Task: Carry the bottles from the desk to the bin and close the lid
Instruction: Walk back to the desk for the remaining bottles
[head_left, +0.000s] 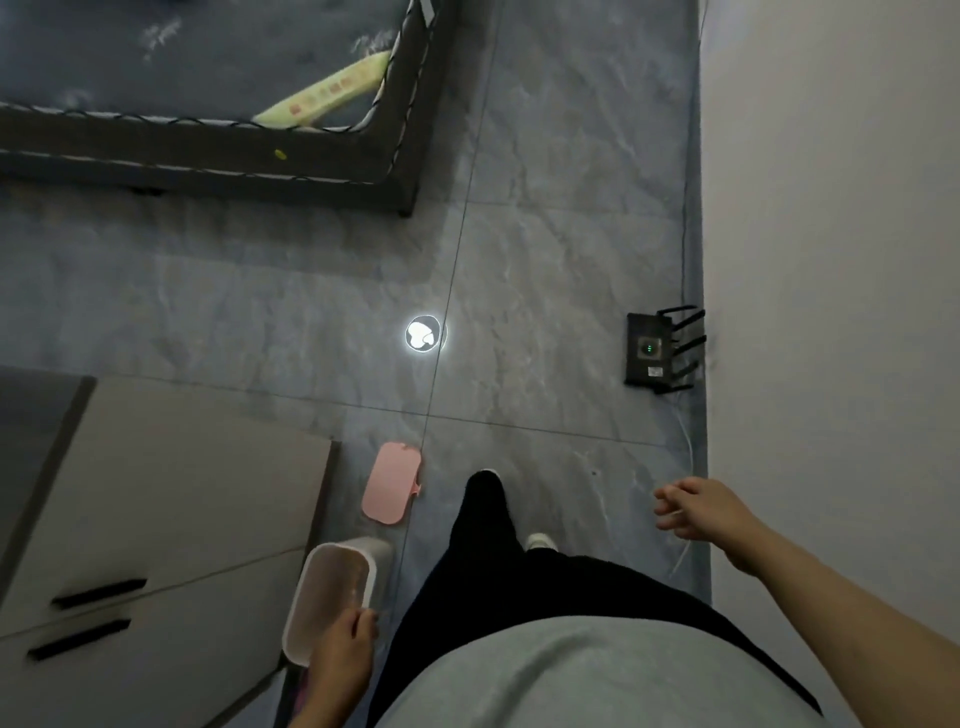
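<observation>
A translucent bin (332, 597) is seen standing on the tiled floor (519, 312), tight against the front corner of a pale drawer cabinet (171, 519), its mouth uncovered. The left hand (345, 652) is set on the bin's near rim, fingers curled over the edge and clamped on it, most likely to steady or shift the container. A pink lid (392, 483) is laid flat on the floor just beyond the bin, near the cabinet's far corner; it is probably left there so the opening stays free for loading.

The right hand (696, 506) is held out to the side, near the wall (831, 260), fingers loosely bent and holding nothing, apparently for balance in mid-step. No bottles are visible anywhere, and whether any lie inside the bin cannot be told through its cloudy wall. The desk is not in view either.

A black router (662, 348) is propped against the wall's foot, and a bed frame (260, 156) fills the far left corner.
</observation>
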